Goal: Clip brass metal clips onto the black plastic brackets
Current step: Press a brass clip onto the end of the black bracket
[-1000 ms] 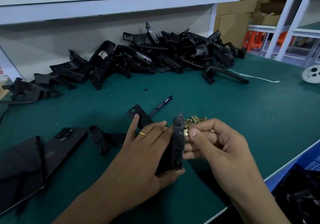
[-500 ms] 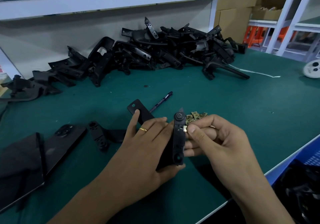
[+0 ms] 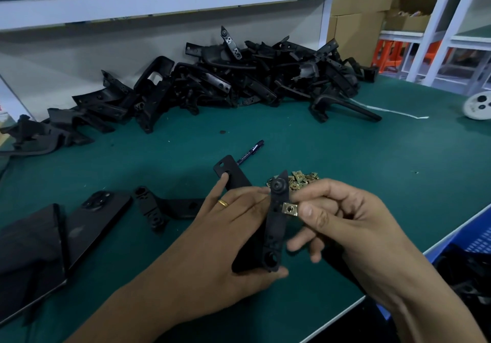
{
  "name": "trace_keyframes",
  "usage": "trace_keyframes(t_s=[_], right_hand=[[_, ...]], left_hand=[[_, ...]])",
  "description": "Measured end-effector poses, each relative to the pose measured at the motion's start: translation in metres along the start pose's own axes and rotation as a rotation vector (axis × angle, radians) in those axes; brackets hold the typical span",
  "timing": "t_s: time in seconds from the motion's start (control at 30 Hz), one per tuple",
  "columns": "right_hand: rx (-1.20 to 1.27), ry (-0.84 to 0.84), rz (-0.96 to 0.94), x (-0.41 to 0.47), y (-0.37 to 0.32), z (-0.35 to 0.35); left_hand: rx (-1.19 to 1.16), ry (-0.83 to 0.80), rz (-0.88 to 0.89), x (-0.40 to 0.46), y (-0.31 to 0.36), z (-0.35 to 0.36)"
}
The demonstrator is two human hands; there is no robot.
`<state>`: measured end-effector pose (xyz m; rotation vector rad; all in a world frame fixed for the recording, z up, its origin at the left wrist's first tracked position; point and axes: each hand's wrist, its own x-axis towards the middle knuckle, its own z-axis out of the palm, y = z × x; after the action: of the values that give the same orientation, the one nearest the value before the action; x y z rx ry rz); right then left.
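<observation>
Both hands meet — left hand point(image 3: 228, 239) holds bracket point(image 3: 275, 225), clip point(image 3: 289, 208) seated.

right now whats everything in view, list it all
held bracket: one, black, upright in the left hand
brass clip: one, on the bracket's right edge by the right thumb
loose clips: small pile, brass, behind the hands
bracket heap: many, black, table's back
lone bracket: one, black, left of the hands
pen: one, dark, mid table
phone: one, black, front left
table: green
left hand: grips the bracket, gold ring
right hand: fingers curled, thumb at the clip
</observation>
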<state>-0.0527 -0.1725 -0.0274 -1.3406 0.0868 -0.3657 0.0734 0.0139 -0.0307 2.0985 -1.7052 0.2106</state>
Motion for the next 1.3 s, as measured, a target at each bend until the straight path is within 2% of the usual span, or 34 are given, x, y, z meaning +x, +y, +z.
trace_keyframes(t_s=[0.23,0.37,0.5,1.0,1.13,1.3], right_hand=[[-0.144,0.021,-0.112,0.004,0.01,0.005],[-0.062,-0.045,-0.1,0.001,0.008,0.001],[0.069,-0.156,-0.033,-0.002,0.005,-0.006],[-0.042,-0.27,-0.116,-0.003,0.012,-0.003],[-0.037,-0.285,-0.112,-0.004,0.009,-0.003],[-0.011,-0.296,-0.106,-0.005,0.009,-0.003]], left_hand=[[0.109,-0.02,-0.016,-0.003,0.002,-0.006],[0.058,-0.019,-0.008,0.002,0.014,-0.011],[0.116,-0.062,0.006,0.006,0.023,-0.014],[0.286,-0.245,-0.036,0.004,0.027,-0.021],[0.481,-0.335,-0.063,0.007,0.038,-0.02],[0.527,-0.344,-0.019,0.008,0.042,-0.022]])
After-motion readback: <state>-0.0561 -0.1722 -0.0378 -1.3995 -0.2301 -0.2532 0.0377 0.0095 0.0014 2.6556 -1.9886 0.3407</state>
